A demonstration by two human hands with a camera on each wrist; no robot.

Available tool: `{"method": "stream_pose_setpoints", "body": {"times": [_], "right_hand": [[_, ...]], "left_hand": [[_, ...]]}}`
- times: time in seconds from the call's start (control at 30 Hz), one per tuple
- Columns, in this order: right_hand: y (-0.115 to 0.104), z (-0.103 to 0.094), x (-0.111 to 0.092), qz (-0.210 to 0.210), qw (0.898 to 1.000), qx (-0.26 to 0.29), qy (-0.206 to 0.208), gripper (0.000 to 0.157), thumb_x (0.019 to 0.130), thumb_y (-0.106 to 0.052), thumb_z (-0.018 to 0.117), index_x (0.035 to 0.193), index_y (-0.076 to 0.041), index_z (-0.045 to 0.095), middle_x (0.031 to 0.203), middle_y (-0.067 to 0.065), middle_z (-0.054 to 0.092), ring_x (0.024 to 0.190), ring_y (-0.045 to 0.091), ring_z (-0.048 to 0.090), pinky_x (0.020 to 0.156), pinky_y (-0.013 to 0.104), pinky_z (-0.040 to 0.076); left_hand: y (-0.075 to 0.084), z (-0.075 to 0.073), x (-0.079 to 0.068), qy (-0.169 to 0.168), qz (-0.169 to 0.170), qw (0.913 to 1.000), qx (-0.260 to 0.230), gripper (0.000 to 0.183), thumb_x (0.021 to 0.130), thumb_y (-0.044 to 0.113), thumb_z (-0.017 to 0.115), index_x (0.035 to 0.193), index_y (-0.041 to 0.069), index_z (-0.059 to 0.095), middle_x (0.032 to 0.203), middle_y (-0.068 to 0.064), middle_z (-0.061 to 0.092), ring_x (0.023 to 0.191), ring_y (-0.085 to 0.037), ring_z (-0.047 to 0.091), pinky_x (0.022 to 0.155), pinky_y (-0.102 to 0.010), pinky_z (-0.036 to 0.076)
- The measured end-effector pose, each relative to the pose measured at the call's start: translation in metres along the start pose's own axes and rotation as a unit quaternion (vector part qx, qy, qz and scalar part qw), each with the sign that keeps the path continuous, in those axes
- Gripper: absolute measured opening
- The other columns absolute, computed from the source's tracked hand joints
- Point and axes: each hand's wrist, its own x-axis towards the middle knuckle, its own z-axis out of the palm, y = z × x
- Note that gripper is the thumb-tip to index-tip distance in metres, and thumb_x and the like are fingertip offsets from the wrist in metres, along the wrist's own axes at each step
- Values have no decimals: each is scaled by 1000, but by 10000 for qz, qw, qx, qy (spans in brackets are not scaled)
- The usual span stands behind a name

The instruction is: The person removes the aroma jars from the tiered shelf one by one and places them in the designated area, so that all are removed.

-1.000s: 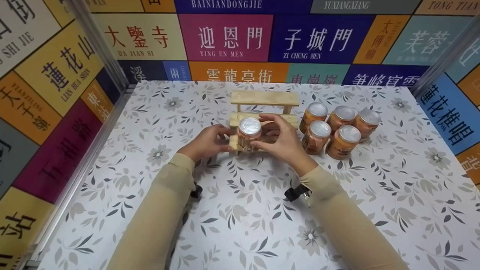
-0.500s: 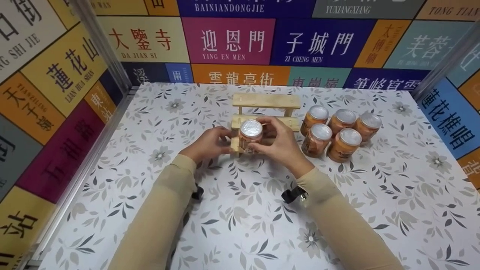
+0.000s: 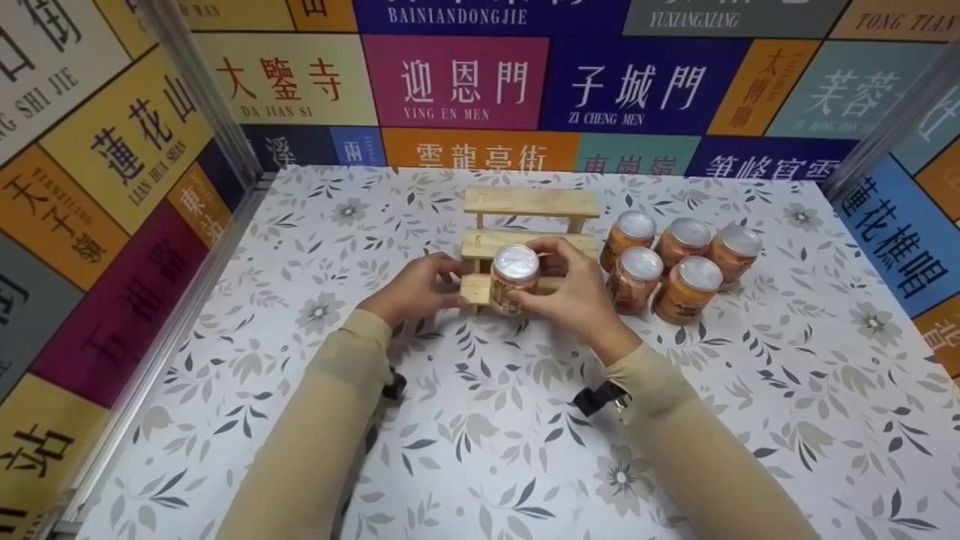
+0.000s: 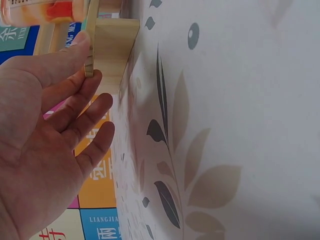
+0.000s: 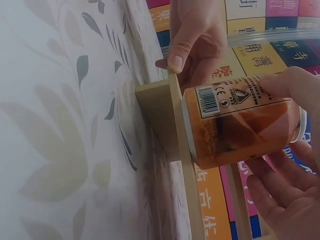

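Note:
A wooden three-step rack (image 3: 531, 201) stands near the back middle of the table. My left hand (image 3: 417, 288) pinches the left end of its lowest step; in the left wrist view the thumb lies over the board (image 4: 90, 55) and the fingers are below. With my right hand (image 3: 581, 294) I grip an orange drink can (image 3: 514, 294) with a silver lid, thumb at the front and fingers behind. In the right wrist view the base of that can (image 5: 240, 122) rests on or very close to the lowest step. The can stands upright, in front of the middle step.
To the right of the rack, several more orange cans (image 3: 686, 289) stand upright in a close group. A flower-patterned cloth (image 3: 480, 450) covers the table. Panels with printed characters (image 3: 457, 82) rise behind it and along both sides.
The can in my right hand has shifted slightly to the right along the rack's lowest step, uncovering more of the step's left end. My left hand stays in place.

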Motion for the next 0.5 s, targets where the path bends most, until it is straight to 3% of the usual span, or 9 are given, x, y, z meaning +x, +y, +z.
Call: {"method": "stream_pose_setpoints", "body": {"times": [0.13,0.3,0.5], "right_hand": [[0,-11,-9,15,9989,-450,119,66,70,-17,97,127,-14,64,121,3,70,107,21,71,97,42,56],[1,-27,-18,115,9985,-514,172,67,68,-14,97,126,-12,64,121,3,70,109,20,70,99,46,55],[2,-47,-29,101,9972,-705,220,67,70,-15,97,128,-13,63,120,0,70,106,15,69,96,35,55]], "left_hand": [[-1,2,-1,-28,-123,9999,20,49,87,15,83,134,12,68,123,-7,63,116,-27,60,104,-44,49],[-1,1,-1,-76,-223,9997,49,50,88,17,83,135,14,67,124,-6,62,117,-25,59,104,-42,49],[2,0,1,-107,-269,9996,40,52,87,19,83,137,15,67,127,-3,62,118,-24,59,105,-42,48]]}}
